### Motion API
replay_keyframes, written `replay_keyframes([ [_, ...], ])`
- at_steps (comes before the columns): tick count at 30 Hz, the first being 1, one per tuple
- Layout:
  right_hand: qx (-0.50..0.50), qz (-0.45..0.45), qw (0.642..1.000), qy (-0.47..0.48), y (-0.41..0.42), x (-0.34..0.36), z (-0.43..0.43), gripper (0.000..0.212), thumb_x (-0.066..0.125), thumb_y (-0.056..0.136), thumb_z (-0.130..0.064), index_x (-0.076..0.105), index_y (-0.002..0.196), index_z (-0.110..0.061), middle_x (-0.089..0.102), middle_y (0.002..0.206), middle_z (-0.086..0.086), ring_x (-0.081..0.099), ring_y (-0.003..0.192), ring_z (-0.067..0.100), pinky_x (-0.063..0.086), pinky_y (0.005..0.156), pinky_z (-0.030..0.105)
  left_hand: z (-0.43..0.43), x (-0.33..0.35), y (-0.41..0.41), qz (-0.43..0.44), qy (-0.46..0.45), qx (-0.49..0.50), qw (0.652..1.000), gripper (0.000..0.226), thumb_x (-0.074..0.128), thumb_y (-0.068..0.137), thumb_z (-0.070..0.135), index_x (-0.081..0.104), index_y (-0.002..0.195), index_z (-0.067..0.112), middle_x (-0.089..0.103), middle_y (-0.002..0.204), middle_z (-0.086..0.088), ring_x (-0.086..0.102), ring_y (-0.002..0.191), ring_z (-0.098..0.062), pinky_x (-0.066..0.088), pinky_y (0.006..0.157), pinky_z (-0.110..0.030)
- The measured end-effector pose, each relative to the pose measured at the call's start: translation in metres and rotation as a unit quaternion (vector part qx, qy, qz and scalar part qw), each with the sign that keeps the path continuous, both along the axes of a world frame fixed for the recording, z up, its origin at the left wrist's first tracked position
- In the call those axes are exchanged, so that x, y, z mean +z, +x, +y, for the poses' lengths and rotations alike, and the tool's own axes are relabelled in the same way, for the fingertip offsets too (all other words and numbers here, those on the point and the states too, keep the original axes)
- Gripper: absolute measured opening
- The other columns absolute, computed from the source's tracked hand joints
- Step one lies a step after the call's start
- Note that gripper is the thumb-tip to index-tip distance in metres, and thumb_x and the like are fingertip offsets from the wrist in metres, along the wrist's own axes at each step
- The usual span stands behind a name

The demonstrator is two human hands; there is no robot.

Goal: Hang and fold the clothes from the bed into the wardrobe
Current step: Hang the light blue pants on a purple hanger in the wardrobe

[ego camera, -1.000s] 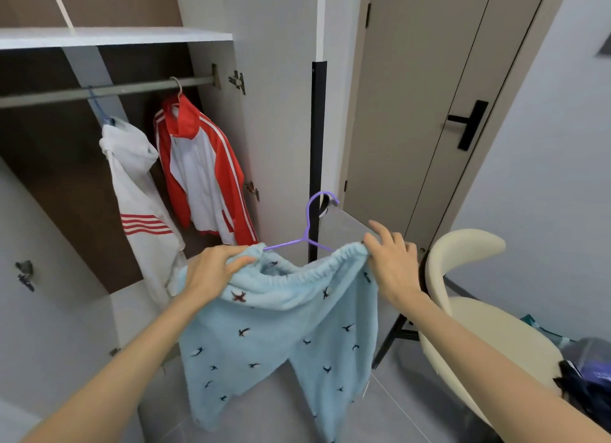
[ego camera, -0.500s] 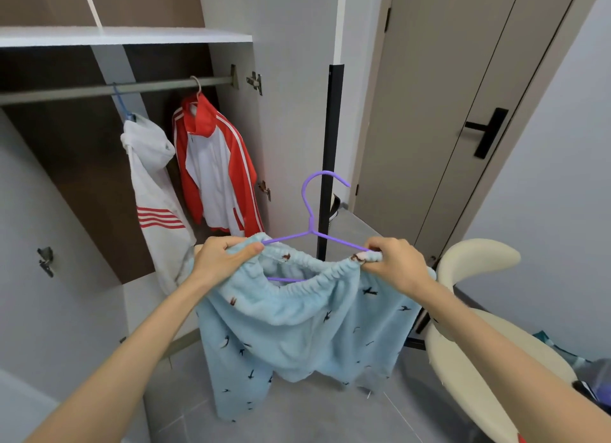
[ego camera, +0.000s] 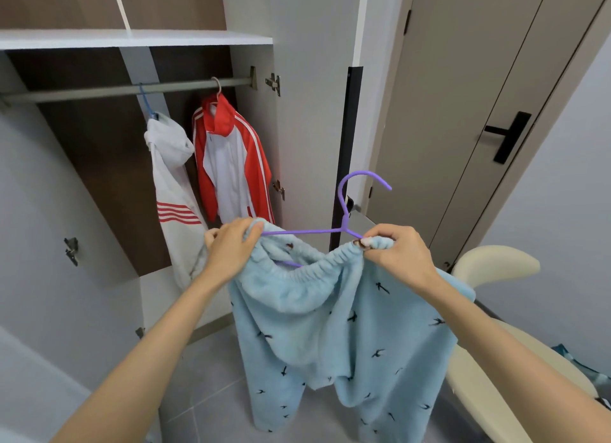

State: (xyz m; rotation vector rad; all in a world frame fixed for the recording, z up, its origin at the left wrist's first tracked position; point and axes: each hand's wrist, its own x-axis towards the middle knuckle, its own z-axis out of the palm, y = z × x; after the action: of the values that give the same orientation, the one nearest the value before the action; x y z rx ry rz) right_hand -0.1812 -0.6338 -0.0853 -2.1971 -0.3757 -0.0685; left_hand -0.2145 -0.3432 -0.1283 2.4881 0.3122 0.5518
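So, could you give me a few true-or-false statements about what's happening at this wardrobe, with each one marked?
1. The left hand and the right hand both hold the waistband of the light blue trousers. True.
2. The purple hanger hangs on the wardrobe rail. False: it is held up in front of the wardrobe, with its hook free in the air.
3. Two garments hang on the rail, a white hoodie and a red and white jacket. True.
4. The chair on the right is red. False: it is cream.
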Motion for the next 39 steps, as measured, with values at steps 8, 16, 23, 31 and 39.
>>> replay_keyframes([
  [8, -0.022, 0.018, 1.0, 0.003, -0.002, 0.003, -0.004, 0.027, 0.07, 0.071, -0.017, 0.067, 0.07, -0.043, 0.067, 0.071, -0.018, 0.059, 0.071, 0.012, 0.044, 0.07, 0.029, -0.018, 0.009, 0.01, 0.073, 0.019, -0.082, 0.994, 0.039, 0.023, 0.103, 0.043, 0.055, 0.122, 0.031, 0.06, 0.12, 0.009, 0.05, 0.12, -0.018, 0.029, 0.109, -0.045],
  [16, -0.03, 0.039, 0.996, 0.076, 0.007, 0.022, -0.018, 0.016, 0.066, 0.061, -0.026, 0.071, 0.074, -0.033, 0.071, 0.078, -0.012, 0.066, 0.085, 0.018, 0.051, 0.085, 0.044, -0.053, -0.007, -0.012, -0.211, 0.118, -0.063, 0.968, 0.054, 0.059, 0.085, 0.045, 0.045, 0.133, 0.023, 0.03, 0.137, -0.006, 0.028, 0.127, -0.023, 0.02, 0.109, -0.034],
  [23, 0.077, 0.156, 0.971, 0.164, 0.003, 0.033, -0.009, 0.027, 0.064, 0.088, -0.034, 0.064, 0.076, -0.009, 0.06, 0.072, -0.005, 0.056, 0.07, 0.003, 0.04, 0.075, 0.024, -0.093, -0.017, -0.003, -0.028, 0.151, -0.199, 0.968, 0.055, 0.048, 0.089, 0.058, 0.038, 0.14, 0.039, 0.043, 0.114, 0.011, 0.036, 0.1, -0.014, 0.027, 0.09, -0.032],
  [31, 0.109, 0.16, 0.966, 0.168, 0.013, 0.053, 0.003, 0.034, 0.046, 0.101, -0.024, 0.039, 0.067, -0.018, 0.033, 0.058, -0.004, 0.03, 0.05, 0.01, 0.025, 0.051, 0.02, -0.087, -0.055, 0.0, -0.001, 0.209, -0.25, 0.946, 0.014, 0.06, 0.091, 0.018, 0.054, 0.088, 0.006, 0.036, 0.1, -0.005, 0.028, 0.091, -0.017, 0.044, 0.07, -0.033],
  [39, 0.147, 0.179, 0.955, 0.186, 0.021, 0.073, 0.021, 0.032, 0.038, 0.103, -0.013, 0.05, 0.073, -0.015, 0.051, 0.061, -0.003, 0.05, 0.055, 0.007, 0.034, 0.053, 0.017, -0.059, -0.113, -0.002, 0.145, 0.224, -0.227, 0.936, 0.016, 0.049, 0.098, 0.023, 0.055, 0.097, 0.008, 0.035, 0.115, -0.004, 0.03, 0.103, -0.02, 0.049, 0.081, -0.038],
])
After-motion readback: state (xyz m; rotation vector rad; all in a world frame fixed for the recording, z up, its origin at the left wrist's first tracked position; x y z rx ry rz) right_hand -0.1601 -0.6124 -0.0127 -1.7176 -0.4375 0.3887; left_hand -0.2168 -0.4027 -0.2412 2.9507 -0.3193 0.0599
